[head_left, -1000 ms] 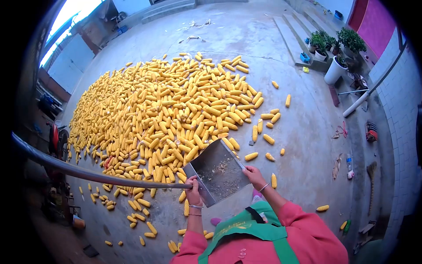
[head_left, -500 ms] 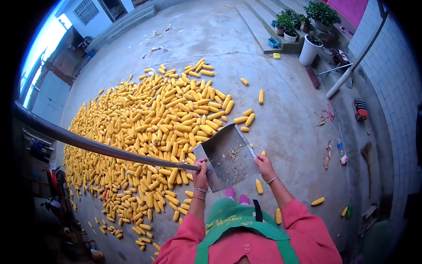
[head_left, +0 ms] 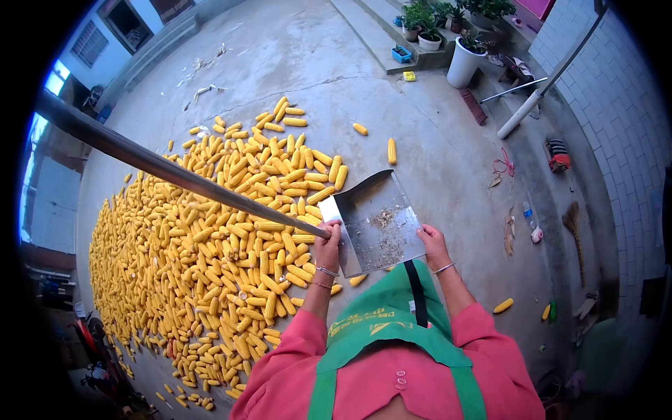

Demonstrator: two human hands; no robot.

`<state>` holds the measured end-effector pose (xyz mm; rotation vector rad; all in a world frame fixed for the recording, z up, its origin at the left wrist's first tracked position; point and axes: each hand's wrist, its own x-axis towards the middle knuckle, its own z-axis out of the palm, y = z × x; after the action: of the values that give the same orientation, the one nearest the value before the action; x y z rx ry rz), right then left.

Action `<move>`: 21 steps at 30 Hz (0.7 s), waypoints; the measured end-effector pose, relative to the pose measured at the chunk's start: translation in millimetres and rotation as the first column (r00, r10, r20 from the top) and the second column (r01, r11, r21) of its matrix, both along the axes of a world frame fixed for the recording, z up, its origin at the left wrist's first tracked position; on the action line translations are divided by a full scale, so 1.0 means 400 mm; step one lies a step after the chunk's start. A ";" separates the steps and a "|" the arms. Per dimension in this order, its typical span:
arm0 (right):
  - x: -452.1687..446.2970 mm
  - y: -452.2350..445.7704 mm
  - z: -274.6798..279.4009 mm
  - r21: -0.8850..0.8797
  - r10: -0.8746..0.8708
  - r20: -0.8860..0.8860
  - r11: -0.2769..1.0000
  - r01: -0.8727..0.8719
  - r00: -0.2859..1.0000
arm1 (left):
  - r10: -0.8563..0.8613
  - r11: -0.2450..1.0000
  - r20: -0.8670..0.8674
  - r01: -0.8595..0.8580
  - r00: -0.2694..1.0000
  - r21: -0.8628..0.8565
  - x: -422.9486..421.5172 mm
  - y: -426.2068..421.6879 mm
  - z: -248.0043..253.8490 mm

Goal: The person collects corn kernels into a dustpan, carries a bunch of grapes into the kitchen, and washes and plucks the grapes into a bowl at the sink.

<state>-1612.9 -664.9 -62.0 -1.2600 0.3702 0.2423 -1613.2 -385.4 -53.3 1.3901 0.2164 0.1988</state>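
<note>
A metal dustpan (head_left: 360, 234) with a long pole handle (head_left: 203, 190) is held in front of the green apron (head_left: 392, 301). Crumbs and husk bits (head_left: 387, 231) lie in its pan. My left hand (head_left: 329, 241) is wrapped around the handle close to the pan's left side. With closed fingers, my right hand (head_left: 432, 241) grips the pan's right edge. The handle runs off to the upper left, above a wide heap of yellow corn cobs (head_left: 203, 238) on the ground, left of the pan.
Loose cobs (head_left: 392, 150) lie beyond the pan, and another cob (head_left: 502, 305) lies at right. Potted plants (head_left: 428, 38) stand on steps at the upper right. A broom (head_left: 574, 234) and a bottle (head_left: 528, 210) lie along the right side. Concrete ground (head_left: 280, 63) extends behind the heap.
The dustpan has risen slightly and shifted right relative to the heap, both hands still holding it. Its handle end stands higher in view. The camera view has shifted, and the feet are now hidden.
</note>
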 end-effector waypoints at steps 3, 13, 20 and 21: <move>0.114 -0.042 -0.031 0.033 -0.048 -0.024 0.998 0.049 0.999 | -0.045 0.999 -0.011 0.045 0.999 -0.004 0.141 -0.043 -0.014; 0.919 -0.204 -0.104 0.036 0.022 -0.034 0.999 -0.020 0.999 | 0.088 0.987 -0.191 -0.111 0.978 -0.118 0.869 -0.217 -0.024; 1.538 -0.149 0.054 0.068 0.257 0.013 0.964 -0.258 0.966 | 0.280 0.960 -0.007 -0.280 0.960 0.011 1.381 -0.177 0.113; 1.608 -0.120 0.076 0.088 0.245 0.019 0.965 -0.245 0.969 | 0.305 0.950 0.017 -0.306 0.952 0.061 1.442 -0.151 0.122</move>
<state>-969.9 -713.1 -31.7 -1.2171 0.1930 0.4598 -1036.4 -446.0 -4.6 1.4138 0.4232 0.4713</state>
